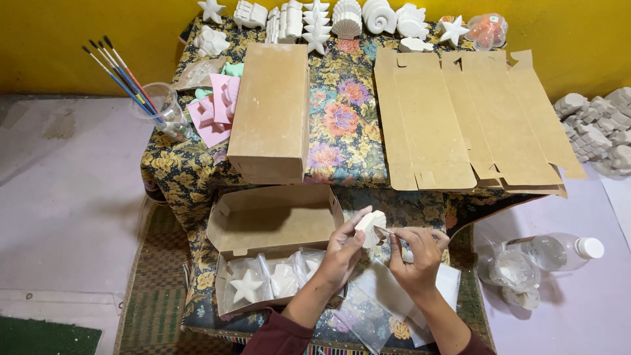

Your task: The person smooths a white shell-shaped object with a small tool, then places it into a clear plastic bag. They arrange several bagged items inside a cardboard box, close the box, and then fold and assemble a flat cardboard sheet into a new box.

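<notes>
My left hand point(342, 253) holds a small white plaster shell figure point(373, 225) in front of me. My right hand point(419, 253) grips a thin tool point(383, 231) whose tip touches the shell, and it seems to hold a small white object as well. Just left of my hands an open cardboard box point(263, 263) holds a white star figure point(247, 287) and other white figures wrapped in clear plastic bags. Under my hands lie clear plastic bags point(378, 309) on the floral cloth.
A low table with floral cloth point(345, 118) carries a closed cardboard box point(271, 112), flattened cardboard blanks point(460, 118), pink moulds point(217, 108), a cup of paintbrushes point(158, 105) and a row of white plaster figures point(328, 20). A plastic bottle point(559, 250) and a pile of grey pieces point(601, 128) lie at right.
</notes>
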